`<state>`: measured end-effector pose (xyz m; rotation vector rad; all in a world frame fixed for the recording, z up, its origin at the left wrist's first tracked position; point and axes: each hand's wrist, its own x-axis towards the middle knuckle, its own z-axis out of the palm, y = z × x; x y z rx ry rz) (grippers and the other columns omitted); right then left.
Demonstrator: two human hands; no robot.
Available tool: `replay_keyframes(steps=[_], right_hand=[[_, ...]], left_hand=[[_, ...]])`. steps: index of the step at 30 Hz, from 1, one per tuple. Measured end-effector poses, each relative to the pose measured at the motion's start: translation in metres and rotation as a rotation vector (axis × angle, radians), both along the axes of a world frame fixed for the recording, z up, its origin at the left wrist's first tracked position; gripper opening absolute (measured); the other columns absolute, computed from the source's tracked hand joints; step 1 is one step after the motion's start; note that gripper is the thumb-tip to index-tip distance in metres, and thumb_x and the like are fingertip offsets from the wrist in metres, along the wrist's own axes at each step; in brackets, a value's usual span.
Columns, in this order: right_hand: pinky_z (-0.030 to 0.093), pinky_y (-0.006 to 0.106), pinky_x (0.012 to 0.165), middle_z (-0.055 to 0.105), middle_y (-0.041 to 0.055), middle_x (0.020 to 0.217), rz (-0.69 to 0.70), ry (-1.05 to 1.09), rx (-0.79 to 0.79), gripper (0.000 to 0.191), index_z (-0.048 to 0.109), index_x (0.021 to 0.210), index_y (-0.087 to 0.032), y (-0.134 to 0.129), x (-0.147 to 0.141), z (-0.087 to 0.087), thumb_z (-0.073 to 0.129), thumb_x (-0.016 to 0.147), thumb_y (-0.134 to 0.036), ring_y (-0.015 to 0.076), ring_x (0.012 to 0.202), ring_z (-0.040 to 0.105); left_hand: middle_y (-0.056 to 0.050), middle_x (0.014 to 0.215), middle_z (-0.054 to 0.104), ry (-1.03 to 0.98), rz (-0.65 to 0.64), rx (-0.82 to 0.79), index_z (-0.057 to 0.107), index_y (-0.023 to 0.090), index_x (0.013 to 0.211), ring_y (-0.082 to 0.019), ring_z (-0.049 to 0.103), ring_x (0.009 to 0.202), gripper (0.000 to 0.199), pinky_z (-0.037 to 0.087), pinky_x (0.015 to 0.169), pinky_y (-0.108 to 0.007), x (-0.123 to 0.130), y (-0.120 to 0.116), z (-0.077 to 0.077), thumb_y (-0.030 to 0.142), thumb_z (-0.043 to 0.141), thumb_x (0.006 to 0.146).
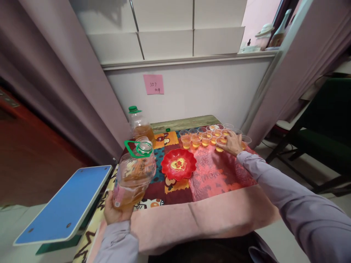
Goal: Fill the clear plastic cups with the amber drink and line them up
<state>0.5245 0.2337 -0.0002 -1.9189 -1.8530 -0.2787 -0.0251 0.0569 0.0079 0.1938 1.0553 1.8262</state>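
Observation:
My left hand (118, 209) supports a large clear plastic jug (131, 175) low on its left side. The jug leans to the right, has a green handle, no cap on its mouth, and amber liquid inside. On the right, my right hand (232, 144) has its thumb and fingers about the rim of a clear plastic cup (219, 149) holding a little amber liquid. Rows of similar cups (196, 141) stand to its left and behind it, several with amber liquid. My palm partly hides the cups at the right end.
A red scalloped plate (178, 164) lies between jug and cups on a patterned tablecloth (157, 171). Behind the jug stands a second jug (142, 128) with a green cap. A small green cap (168, 129) lies farther back. A blue board (65, 204) is at left, a dark chair (326, 120) at right.

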Motion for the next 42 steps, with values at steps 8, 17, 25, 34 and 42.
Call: replay_keyframes(steps=[8,17,25,34,42], right_hand=[[0.018,0.073,0.128,0.052,0.0251,0.163,-0.024,0.061,-0.103,0.059,0.076,0.118,-0.017,0.007,0.009,-0.003,0.068,0.088,-0.068,0.0454,0.15,0.044],[0.023,0.077,0.122,0.058,0.0253,0.157,0.003,0.026,-0.033,0.072,0.071,0.133,-0.017,-0.005,0.003,0.006,0.06,0.093,-0.075,0.0454,0.147,0.048],[0.053,0.054,0.106,0.079,0.018,0.125,0.483,0.169,0.25,0.046,0.071,0.139,-0.019,-0.009,-0.093,0.079,0.064,0.104,-0.048,0.0347,0.115,0.072],[0.057,0.034,0.096,0.073,0.0116,0.137,0.874,0.115,-0.049,0.041,0.068,0.148,-0.024,-0.001,-0.293,0.125,0.06,0.108,-0.024,0.0241,0.114,0.075],[0.054,0.031,0.091,0.075,0.0133,0.137,1.012,-0.082,-0.326,0.034,0.074,0.137,-0.02,0.011,-0.354,0.147,0.059,0.108,-0.027,0.0278,0.117,0.076]], left_hand=[[-0.01,0.129,0.081,0.002,-0.002,0.012,0.078,0.021,0.127,-0.035,0.065,0.135,0.049,0.05,0.117,-0.059,-0.004,0.003,-0.007,0.05,0.066,0.089],[-0.008,0.114,0.085,-0.112,0.008,0.109,0.074,0.022,0.134,-0.031,0.078,0.109,0.045,0.058,0.108,-0.052,-0.022,0.009,-0.03,0.041,0.062,0.095],[-0.01,0.127,0.082,-0.176,-0.065,0.156,0.069,0.024,0.144,-0.032,0.078,0.113,0.049,0.055,0.113,-0.055,-0.024,0.0,-0.038,0.039,0.062,0.098],[-0.013,0.121,0.084,-0.248,-0.087,0.143,0.079,0.019,0.128,-0.033,0.079,0.114,0.039,0.055,0.112,-0.056,-0.027,-0.003,-0.042,0.039,0.059,0.101],[-0.009,0.114,0.086,-0.256,-0.034,0.154,0.082,0.024,0.126,-0.031,0.08,0.112,0.033,0.058,0.11,-0.052,-0.024,-0.006,-0.048,0.036,0.067,0.098]])
